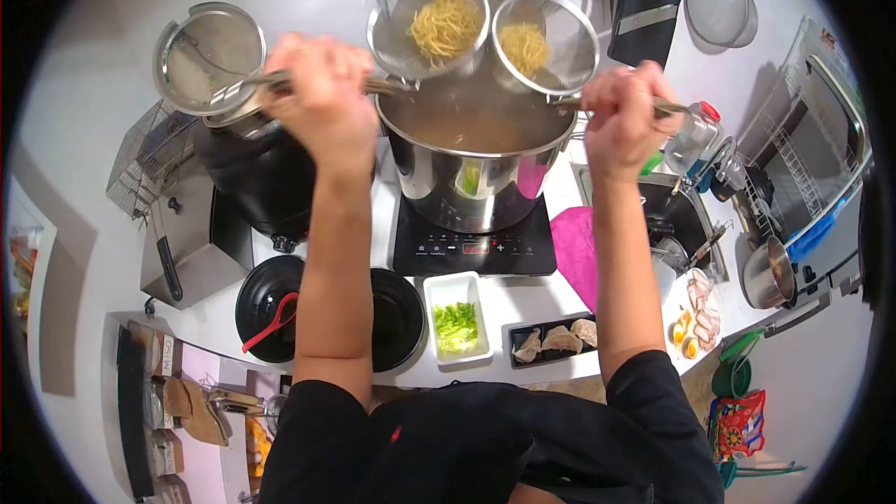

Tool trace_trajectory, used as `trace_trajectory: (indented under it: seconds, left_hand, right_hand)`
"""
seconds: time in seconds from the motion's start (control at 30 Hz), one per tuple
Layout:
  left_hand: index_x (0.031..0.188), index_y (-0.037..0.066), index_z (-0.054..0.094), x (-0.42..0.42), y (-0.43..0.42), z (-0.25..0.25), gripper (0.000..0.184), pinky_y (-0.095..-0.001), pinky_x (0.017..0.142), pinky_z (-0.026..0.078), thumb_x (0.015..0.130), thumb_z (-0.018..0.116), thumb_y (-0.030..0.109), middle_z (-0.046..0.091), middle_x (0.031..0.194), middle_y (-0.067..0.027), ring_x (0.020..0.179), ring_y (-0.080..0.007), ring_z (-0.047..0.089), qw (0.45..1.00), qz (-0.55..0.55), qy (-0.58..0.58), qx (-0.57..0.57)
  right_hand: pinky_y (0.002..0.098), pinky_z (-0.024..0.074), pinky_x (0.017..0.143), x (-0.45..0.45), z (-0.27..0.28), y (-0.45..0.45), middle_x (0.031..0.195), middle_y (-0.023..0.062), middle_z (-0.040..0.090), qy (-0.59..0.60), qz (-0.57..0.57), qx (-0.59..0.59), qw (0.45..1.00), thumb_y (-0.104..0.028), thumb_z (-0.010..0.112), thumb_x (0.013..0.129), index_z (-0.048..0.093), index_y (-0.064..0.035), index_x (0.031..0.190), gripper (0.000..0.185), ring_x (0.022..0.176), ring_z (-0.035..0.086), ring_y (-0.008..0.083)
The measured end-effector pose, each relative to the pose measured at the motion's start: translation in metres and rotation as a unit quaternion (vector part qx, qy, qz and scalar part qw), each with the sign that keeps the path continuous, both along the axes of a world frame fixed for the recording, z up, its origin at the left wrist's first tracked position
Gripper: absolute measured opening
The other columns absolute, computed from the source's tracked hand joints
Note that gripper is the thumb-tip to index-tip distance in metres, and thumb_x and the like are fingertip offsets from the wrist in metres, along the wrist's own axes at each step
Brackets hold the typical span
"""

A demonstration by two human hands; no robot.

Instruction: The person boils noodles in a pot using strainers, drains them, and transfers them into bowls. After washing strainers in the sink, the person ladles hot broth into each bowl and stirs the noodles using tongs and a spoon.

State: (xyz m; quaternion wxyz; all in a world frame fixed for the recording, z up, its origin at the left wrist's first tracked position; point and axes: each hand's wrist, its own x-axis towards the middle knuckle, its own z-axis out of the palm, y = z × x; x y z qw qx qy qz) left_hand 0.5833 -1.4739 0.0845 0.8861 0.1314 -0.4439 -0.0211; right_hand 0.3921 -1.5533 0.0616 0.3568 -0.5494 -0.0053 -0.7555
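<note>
My left hand is closed around the handle of a noodle strainer, whose mesh basket holds a clump of yellow noodles. A second noodle strainer is gripped by its handle in my right hand, with a smaller clump of noodles inside. Both baskets are raised side by side over the back of a large steel pot. Brownish, cloudy liquid shows in the pot. My hands are slightly blurred.
The pot stands on a black induction cooker. Before it are two black bowls, one with a red spoon, a white tray of chopped greens and a black tray of dumplings. A black cooker stands left, a sink right.
</note>
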Motion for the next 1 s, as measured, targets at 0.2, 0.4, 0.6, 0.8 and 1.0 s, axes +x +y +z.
trace_trajectory:
  seconds: [0.2, 0.4, 0.6, 0.8, 1.0]
  left_hand:
    - [0.057, 0.011, 0.03, 0.038, -0.001, -0.006, 0.028, -0.0272, 0.039, 0.026, 0.079, 0.045, 0.001, 0.026, 0.044, 0.0021, 0.035, -0.0077, 0.023, 0.995, 0.008, 0.1, 0.012]
    - [0.059, 0.012, 0.029, 0.024, -0.009, -0.012, 0.027, -0.0276, 0.04, 0.031, 0.081, 0.042, 0.004, 0.026, 0.045, 0.0016, 0.035, -0.0092, 0.025, 0.999, 0.018, 0.048, -0.006]
    - [0.059, 0.011, 0.029, 0.042, -0.003, -0.01, 0.027, -0.0276, 0.038, 0.03, 0.079, 0.045, 0.002, 0.029, 0.045, 0.0004, 0.035, -0.0093, 0.025, 0.999, -0.003, 0.044, -0.028]
    - [0.059, 0.01, 0.03, 0.013, -0.011, -0.011, 0.027, -0.0278, 0.039, 0.033, 0.078, 0.047, 0.001, 0.027, 0.044, 0.0013, 0.034, -0.0086, 0.024, 0.999, -0.025, 0.029, -0.015]
    - [0.059, 0.012, 0.027, 0.015, 0.029, -0.025, 0.03, -0.0265, 0.042, 0.03, 0.084, 0.043, 0.006, 0.025, 0.044, 0.0025, 0.036, -0.0073, 0.02, 0.999, 0.014, -0.029, -0.005]
  right_hand:
    - [0.0255, 0.0278, 0.037, -0.028, 0.0, -0.026, 0.045, -0.0009, 0.031, -0.081, 0.014, 0.073, 0.994, 0.0, 0.048, 0.079, 0.032, -0.0121, 0.059, 0.029, 0.038, 0.03, 0.0084]
    - [0.0248, 0.0289, 0.037, -0.018, -0.004, -0.031, 0.045, 0.0043, 0.043, -0.073, -0.008, -0.011, 0.997, -0.001, 0.046, 0.081, 0.033, -0.0093, 0.059, 0.027, 0.038, 0.037, 0.0099]
    - [0.0256, 0.0275, 0.036, -0.029, -0.005, -0.03, 0.045, 0.002, 0.035, -0.071, -0.011, -0.002, 0.997, 0.002, 0.044, 0.08, 0.032, -0.0085, 0.059, 0.027, 0.037, 0.03, 0.0087]
    - [0.0259, 0.0275, 0.035, -0.004, -0.005, -0.021, 0.045, 0.0019, 0.035, -0.09, 0.033, 0.0, 0.995, 0.001, 0.045, 0.08, 0.031, -0.0076, 0.058, 0.027, 0.037, 0.03, 0.0089]
    - [0.0274, 0.0262, 0.038, -0.037, -0.02, -0.001, 0.046, 0.0009, 0.031, -0.067, 0.073, -0.047, 0.994, 0.002, 0.044, 0.082, 0.03, -0.0077, 0.061, 0.027, 0.037, 0.026, 0.0092]
